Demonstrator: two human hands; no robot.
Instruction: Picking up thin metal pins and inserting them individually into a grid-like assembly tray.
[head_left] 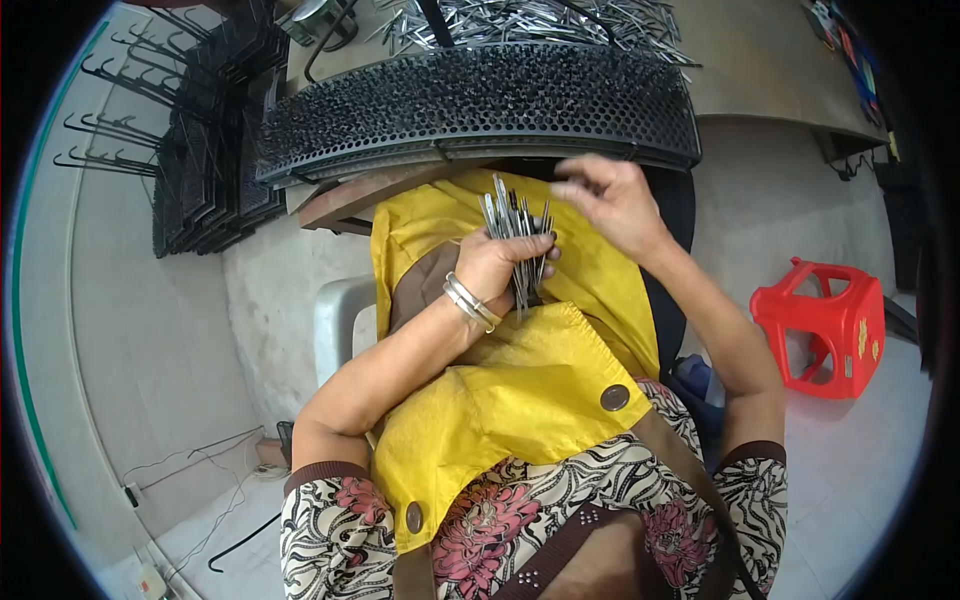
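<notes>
My left hand [492,262] is closed round a bundle of thin metal sticks [523,258], held over my lap. Their ends stand up unevenly above the fingers, and the lower tips point down at the yellow apron [480,400]. To the right and slightly farther off, my right hand [615,205] is raised by the near edge of a black perforated rack [460,140]. Its thumb and forefinger reach left with a gap between them, and nothing shows in that gap. The other fingers are bent and slightly blurred.
Beyond the rack, a heap of loose metal sticks [630,30] covers part of the table [760,70]. Black racks with hooked rods [205,170] are stacked at the left. A red plastic stool [825,325] stands on the right, and a pale chair [340,320] sits left of my lap.
</notes>
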